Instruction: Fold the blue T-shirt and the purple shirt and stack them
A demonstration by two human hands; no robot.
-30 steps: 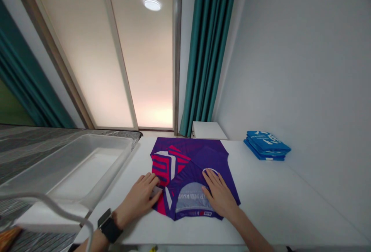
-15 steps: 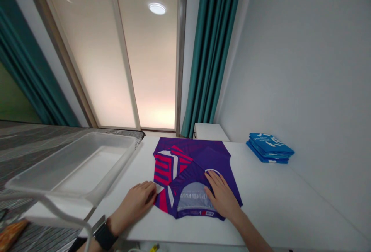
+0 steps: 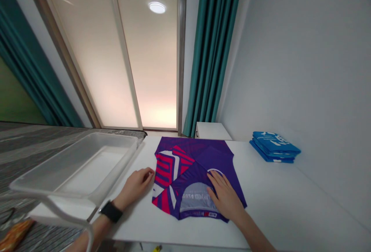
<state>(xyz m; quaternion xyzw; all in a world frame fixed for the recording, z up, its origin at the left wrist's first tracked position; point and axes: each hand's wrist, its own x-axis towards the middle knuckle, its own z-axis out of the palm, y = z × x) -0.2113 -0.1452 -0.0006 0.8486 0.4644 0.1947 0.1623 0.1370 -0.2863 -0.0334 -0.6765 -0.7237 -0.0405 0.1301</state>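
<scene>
A purple sports shirt (image 3: 189, 155) with pink and white stripes lies spread on the white table, partly folded over itself. Its grey lettered panel (image 3: 197, 198) faces up near the front hem. My right hand (image 3: 226, 198) rests flat on the shirt's right part, fingers stretched, by a white curved line. Just off the shirt's left edge is my left hand (image 3: 137, 186), its fingers curled together with no cloth visible in them. A dark watch is on the left wrist.
To the left stands a translucent plastic bin (image 3: 95, 167). A stack of folded blue cloth items (image 3: 274, 147) lies at the back right by the wall. Behind the white table (image 3: 174, 232) is a white cabinet (image 3: 213, 130). A pale curved bar (image 3: 58, 211) crosses the lower left.
My left hand has come off the shirt's lower left edge and moved slightly up and left. The shirt's left corner lies flatter. My right hand stays on the shirt.
</scene>
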